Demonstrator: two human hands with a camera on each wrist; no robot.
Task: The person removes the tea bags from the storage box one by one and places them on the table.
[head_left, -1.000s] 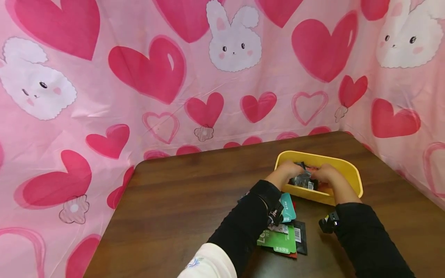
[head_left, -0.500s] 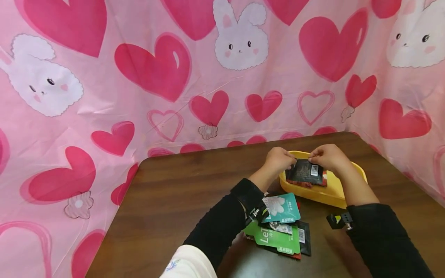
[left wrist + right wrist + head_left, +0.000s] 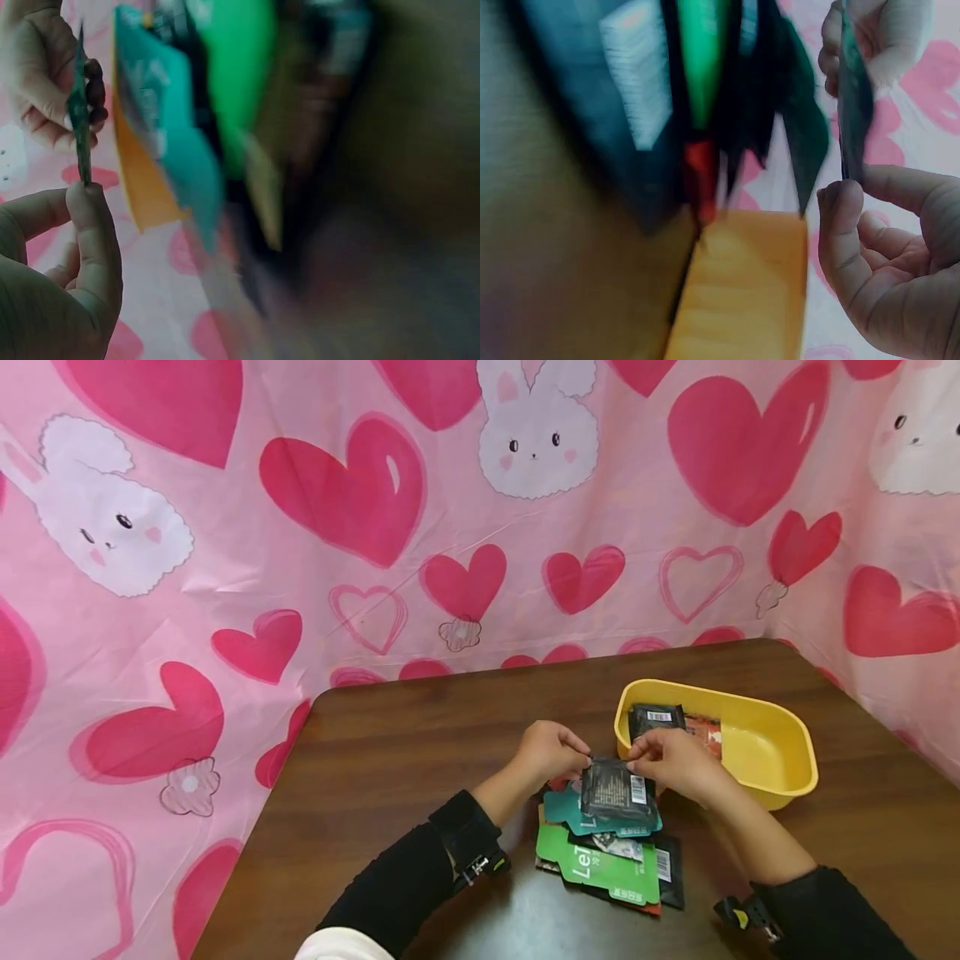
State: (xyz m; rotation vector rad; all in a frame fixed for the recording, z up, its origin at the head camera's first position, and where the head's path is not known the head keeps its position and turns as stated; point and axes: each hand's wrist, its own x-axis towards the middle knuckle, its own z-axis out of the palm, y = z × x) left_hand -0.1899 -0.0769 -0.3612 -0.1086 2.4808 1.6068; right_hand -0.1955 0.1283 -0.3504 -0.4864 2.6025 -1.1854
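Note:
A black flat packet [image 3: 617, 790] with a white barcode label hangs between my two hands, over a pile of packets. My left hand [image 3: 552, 752] pinches its upper left corner between thumb and fingers. At the upper right corner my right hand [image 3: 675, 762] pinches it the same way. Both wrist views show the packet edge-on, as in the left wrist view, where the packet [image 3: 82, 120] is a thin dark strip. Below it lie a teal packet [image 3: 562, 807], a green packet [image 3: 600, 862] with white lettering, and a black packet [image 3: 672, 885] with a barcode.
A yellow tub [image 3: 772, 752] stands behind my right hand. At its left end lie another black packet [image 3: 657, 717] and a reddish packet [image 3: 707, 732]. The brown wooden table [image 3: 405, 760] reaches back to a pink heart-patterned cloth [image 3: 465, 510].
Both hands were inside the tub, then lifted the black packet by its upper corners. They have carried it left and toward me, from the tub to over the pile.

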